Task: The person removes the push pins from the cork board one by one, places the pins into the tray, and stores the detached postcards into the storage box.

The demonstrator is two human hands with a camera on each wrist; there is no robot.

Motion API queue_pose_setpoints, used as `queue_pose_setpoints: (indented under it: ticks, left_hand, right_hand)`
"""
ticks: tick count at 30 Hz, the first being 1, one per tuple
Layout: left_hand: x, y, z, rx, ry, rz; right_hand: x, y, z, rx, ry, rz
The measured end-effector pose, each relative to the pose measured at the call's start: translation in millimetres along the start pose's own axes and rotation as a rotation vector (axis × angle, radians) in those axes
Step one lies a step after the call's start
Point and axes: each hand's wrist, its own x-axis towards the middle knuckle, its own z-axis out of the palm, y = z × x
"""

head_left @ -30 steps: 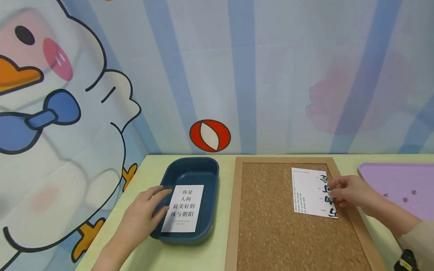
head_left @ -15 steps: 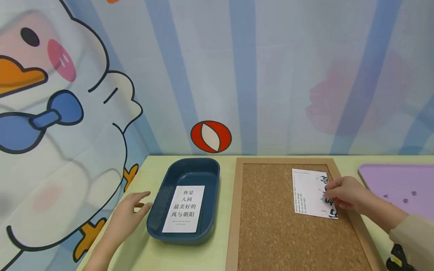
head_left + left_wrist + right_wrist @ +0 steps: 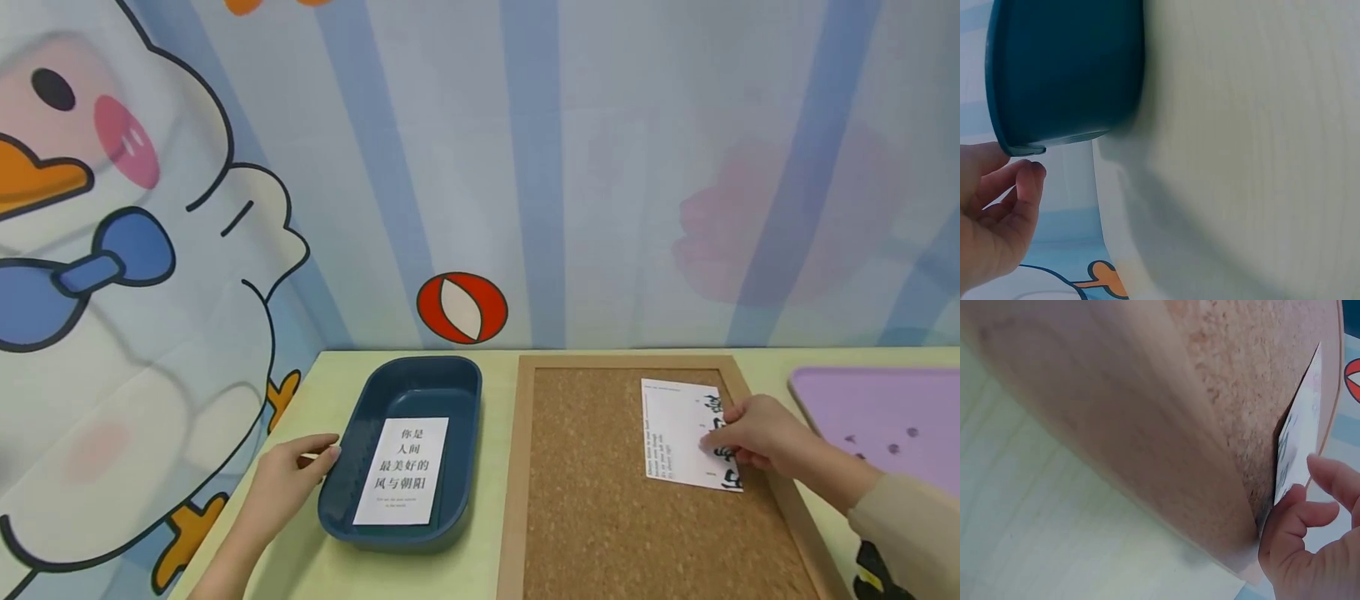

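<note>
A white card with black lettering [image 3: 682, 433] lies over the upper right of a framed corkboard [image 3: 600, 517]. My right hand [image 3: 768, 433] pinches its right edge, thumb across the printed face and the other fingers curled at the edge. In the right wrist view the card [image 3: 1304, 425] slants close above the cork; the finger contact underneath is partly hidden. To the left stands a dark blue tray [image 3: 457, 400] with a white card of Chinese text [image 3: 405, 471] inside. My left hand [image 3: 292, 475] has its fingertips at the tray's left rim, fingers loosely bent.
A purple tray [image 3: 885, 400] with several small dark items in it stands at the right. A pale green tabletop [image 3: 495, 375] lies under everything. Behind it hangs a cloth backdrop [image 3: 600, 167] with a cartoon duck and blue stripes.
My left hand has drawn back left from over the tray to its rim. My right thumb has slid further left across the card, which stays in about the same place.
</note>
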Motion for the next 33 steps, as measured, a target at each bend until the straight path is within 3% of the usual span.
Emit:
queue_pose_setpoints:
  ticks: [6,11,16,23,27,33]
  left_hand:
    - [2.9,1.3,3.4,0.040,-0.001,0.000]
    - [3.9,2.6,3.8,0.028,0.032,0.004]
    - [4.2,3.1,3.1,0.030,0.045,0.009]
    - [6.0,3.8,7.1,0.029,0.074,0.052]
    - [5.2,3.0,10.2,0.005,0.072,0.038]
    - [6.1,-1.8,10.4,-0.111,0.014,-0.072]
  right_hand:
    - [1.7,-4,5,-0.101,-0.019,-0.010]
    - [5.9,-10,5,-0.181,-0.006,0.036]
    - [8.4,-11,5,-0.200,-0.011,0.061]
    - [4.8,-9,4,-0.225,-0.003,0.010]
    - [3.6,-7,4,-0.198,-0.002,-0.012]
    - [10.6,5,-6,-0.035,-0.052,-0.037]
